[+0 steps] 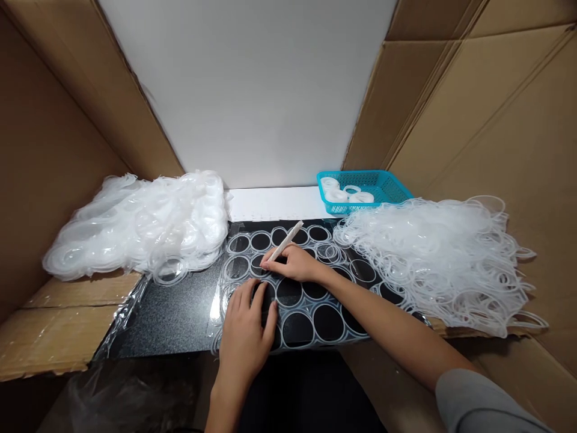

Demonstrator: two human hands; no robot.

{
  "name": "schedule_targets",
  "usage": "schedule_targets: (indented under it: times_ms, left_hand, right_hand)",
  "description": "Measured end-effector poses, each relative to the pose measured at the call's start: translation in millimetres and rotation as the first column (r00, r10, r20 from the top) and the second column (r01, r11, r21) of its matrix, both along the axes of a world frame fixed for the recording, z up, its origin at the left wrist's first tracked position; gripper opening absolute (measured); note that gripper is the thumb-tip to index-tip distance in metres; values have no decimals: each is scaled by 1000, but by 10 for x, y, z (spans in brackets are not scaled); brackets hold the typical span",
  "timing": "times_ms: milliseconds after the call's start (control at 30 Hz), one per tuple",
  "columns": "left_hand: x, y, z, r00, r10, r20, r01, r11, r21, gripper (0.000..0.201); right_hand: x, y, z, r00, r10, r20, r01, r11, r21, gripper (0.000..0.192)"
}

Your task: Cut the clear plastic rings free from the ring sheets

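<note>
A clear ring sheet (311, 300) is pressed flat on the black table (171, 313) by the spread left hand (246, 337). A white stick (285, 242) is pinched by the right hand (293, 263) over the sheet's rings.

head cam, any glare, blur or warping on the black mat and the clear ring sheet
Head view: soft glare streaks the black mat left of the ring sheet; the left hand and right hand with its stick are sharp; wide-angle warping splays the cardboard walls outward; lighting is even, shadows faint.
</note>
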State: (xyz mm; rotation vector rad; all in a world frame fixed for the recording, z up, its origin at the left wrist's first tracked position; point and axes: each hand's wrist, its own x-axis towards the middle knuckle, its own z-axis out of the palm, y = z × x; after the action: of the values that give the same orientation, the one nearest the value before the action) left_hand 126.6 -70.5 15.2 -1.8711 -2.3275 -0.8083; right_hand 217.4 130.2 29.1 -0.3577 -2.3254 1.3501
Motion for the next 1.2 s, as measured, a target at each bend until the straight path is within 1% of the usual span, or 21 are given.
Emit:
schedule_targets:
  times_ms: [100,233,333,400,500,567,667,700,767,833,967,1067,1133,1167,1200]
  left_hand:
    - [-1,7,-5,1000,5,10,-5,1000,2,37]
    - [-2,4,-1,1000,12,17,-12,1000,-5,37]
    - [8,5,18,1000,6,-2,-6,1000,-20,37]
    - [24,23,42,1000,3,-20,-3,1000,-31,39]
    - [52,75,84,999,30,-40,-32,998,-48,41]
    - [57,106,108,998,52,-35,-55,996,-65,41]
    - [36,115,124,999,51,-4,-51,995,-82,39]
    - [25,109,123,999,44,7,-44,995,-84,38]
    - [8,91,113,999,33,19,-31,996,-78,38]
    - [2,72,95,999,28,18,-27,998,-59,38]
    - [18,40,66,1000,24,11,-23,999,-43,37]
    - [30,21,66,1000,17,12,-16,998,-61,36]
    - [32,14,73,1000,15,10,-14,998,-64,36]
    - [32,11,77,1000,15,9,-15,998,-64,35]
    - [31,9,79,1000,17,8,-16,998,-63,35]
  right_hand:
    - [0,5,-2,1000,3,2,-3,1000,-2,16]
    - [3,-1,-9,1000,14,12,-15,997,74,13]
    - [15,-1,-11,996,85,-13,-81,984,158,15]
    - [27,1,-15,987,154,-43,-140,962,236,17]
    - [39,-6,-42,973,215,-80,-170,910,378,21]
    - [36,-24,-77,969,226,-96,-150,855,496,26]
    - [17,-71,-133,975,207,-86,-101,749,655,28]
    - [11,-89,-149,979,190,-76,-87,723,685,27]
    - [3,-120,-172,986,156,-53,-72,695,716,25]
    - [1,-131,-185,991,127,-35,-64,696,715,24]
    - [-30,-53,-165,999,17,-29,7,746,666,28]
    - [-116,53,-92,999,-49,8,31,748,663,32]
    - [-196,106,-18,998,-49,51,2,746,666,33]
    - [-234,121,22,997,-32,68,-21,754,656,33]
    - [-265,128,62,997,-14,77,-38,775,631,31]
